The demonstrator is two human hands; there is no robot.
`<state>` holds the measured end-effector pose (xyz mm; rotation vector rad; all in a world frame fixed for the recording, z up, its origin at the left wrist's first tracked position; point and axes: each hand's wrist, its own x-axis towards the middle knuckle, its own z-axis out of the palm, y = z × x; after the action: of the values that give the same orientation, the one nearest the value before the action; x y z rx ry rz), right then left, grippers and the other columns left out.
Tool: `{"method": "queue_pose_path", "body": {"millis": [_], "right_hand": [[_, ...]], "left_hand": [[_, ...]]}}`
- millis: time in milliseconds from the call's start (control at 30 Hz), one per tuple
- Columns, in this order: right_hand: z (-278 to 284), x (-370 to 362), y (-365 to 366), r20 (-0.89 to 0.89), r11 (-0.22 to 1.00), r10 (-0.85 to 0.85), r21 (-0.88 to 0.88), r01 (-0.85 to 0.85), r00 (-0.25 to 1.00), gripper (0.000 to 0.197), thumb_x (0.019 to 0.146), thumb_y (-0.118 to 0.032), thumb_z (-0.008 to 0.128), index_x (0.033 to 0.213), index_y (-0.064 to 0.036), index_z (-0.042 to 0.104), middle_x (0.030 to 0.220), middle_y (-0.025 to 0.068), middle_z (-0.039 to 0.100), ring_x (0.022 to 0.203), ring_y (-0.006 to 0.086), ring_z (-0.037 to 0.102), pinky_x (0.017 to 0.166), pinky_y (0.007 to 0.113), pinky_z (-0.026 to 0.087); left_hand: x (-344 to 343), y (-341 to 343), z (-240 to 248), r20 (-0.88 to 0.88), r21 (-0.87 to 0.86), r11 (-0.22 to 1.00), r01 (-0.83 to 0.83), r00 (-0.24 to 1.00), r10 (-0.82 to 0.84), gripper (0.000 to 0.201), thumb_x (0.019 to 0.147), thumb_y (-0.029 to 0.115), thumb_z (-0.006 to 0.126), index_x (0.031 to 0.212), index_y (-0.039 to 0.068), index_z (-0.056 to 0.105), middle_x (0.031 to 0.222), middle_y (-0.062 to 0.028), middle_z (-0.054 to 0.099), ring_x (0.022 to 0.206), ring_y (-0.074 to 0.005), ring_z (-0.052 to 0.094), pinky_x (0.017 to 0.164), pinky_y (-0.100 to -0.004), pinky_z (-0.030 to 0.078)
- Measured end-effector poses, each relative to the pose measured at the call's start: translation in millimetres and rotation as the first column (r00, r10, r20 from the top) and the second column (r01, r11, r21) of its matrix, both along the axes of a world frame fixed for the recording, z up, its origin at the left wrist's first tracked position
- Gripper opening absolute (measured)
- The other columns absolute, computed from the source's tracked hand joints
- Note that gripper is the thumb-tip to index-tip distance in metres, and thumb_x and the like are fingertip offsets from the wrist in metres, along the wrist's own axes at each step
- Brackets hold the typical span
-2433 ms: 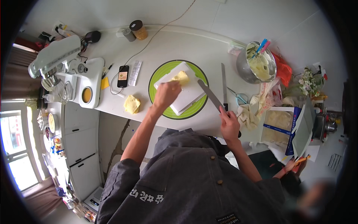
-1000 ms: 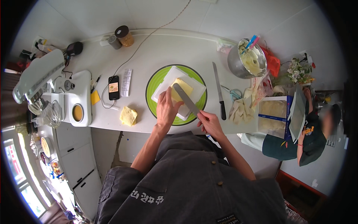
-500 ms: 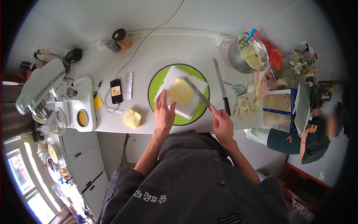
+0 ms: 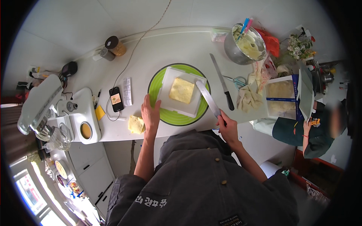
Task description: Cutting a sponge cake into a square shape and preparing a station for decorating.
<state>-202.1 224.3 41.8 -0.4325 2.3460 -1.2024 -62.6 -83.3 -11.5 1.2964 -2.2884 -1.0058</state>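
Observation:
A square, pale yellow cake layer (image 4: 181, 90) lies flat on a square white board (image 4: 188, 110), which rests on a round green mat or turntable (image 4: 156, 83) in front of me. In my right hand (image 4: 228, 129) is an icing spatula (image 4: 209, 100). Its blade points up and left, with the rounded tip over the board's right edge, apart from the cake. My left hand (image 4: 151, 116) is at the left rim of the green round, fingers stretched and holding nothing. Beside it on the table lies another piece of cake (image 4: 135, 124).
A long knife (image 4: 221, 81), scissors (image 4: 238, 81) and a crumpled cloth (image 4: 249, 100) lie to the right. Behind them stands a metal bowl of cream (image 4: 241, 49). A phone (image 4: 116, 99) and a stand mixer (image 4: 45, 101) are leftward. Another person (image 4: 324, 132) is at far right.
The spatula has moved from the cake's upper right edge out to the right. My left hand has drawn away leftward from the board, and the board and cake sit turned less askew.

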Motion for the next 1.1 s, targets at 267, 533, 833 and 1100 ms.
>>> {"method": "queue_pose_path", "body": {"millis": [267,533,833,1100], "right_hand": [[-17.8,21.6,4.7,-0.062,0.996,0.07,0.062,-0.067,0.996,0.036,0.102,-0.018,0.063,0.135,-0.0033,0.066,0.071,0.013,0.069,0.061,0.0208,0.067,0.062,0.033,0.054],[-8.1,48.5,12.3,0.067,0.993,0.021,0.117,-0.029,0.998,0.036,0.103,-0.018,0.062,0.138,-0.0078,0.065,0.068,0.0086,0.065,0.059,0.0149,0.061,0.06,0.03,0.05],[-9.5,61.5,-0.4,0.15,0.993,0.017,0.112,-0.034,0.988,0.037,0.104,-0.022,0.063,0.139,-0.0096,0.064,0.068,0.0067,0.064,0.059,0.0123,0.06,0.059,0.029,0.049],[-5.3,65.5,5.8,0.149,0.991,0.033,0.125,-0.052,0.988,0.037,0.103,-0.022,0.065,0.137,-0.0074,0.065,0.07,0.01,0.067,0.062,0.016,0.066,0.063,0.03,0.051]], "left_hand": [[6.1,-12.5,10.2,-0.025,0.423,0.899,-0.108,0.991,0.131,0.085,0.08,0.023,0.086,0.147,-0.01,0.046,0.109,-0.0221,0.072,0.094,-0.0288,0.073,0.084,-0.0382,0.057],[30.0,10.1,-2.2,-0.158,0.817,0.577,-0.004,0.96,0.231,0.058,0.086,0.02,0.084,0.128,-0.01,0.058,0.107,-0.0177,0.072,0.089,-0.0238,0.073,0.077,-0.034,0.059],[62.6,25.1,-10.6,-0.212,0.945,0.296,0.137,0.947,0.241,0.056,0.084,0.0,0.076,0.133,-0.01,0.051,0.116,-0.0212,0.07,0.101,-0.0264,0.071,0.091,-0.0358,0.057],[62.0,12.8,-16.1,-0.413,0.904,0.246,0.348,0.861,0.299,0.061,0.08,-0.016,0.066,0.137,-0.01,0.047,0.126,-0.0227,0.065,0.117,-0.0312,0.067,0.104,-0.0407,0.054]]}}
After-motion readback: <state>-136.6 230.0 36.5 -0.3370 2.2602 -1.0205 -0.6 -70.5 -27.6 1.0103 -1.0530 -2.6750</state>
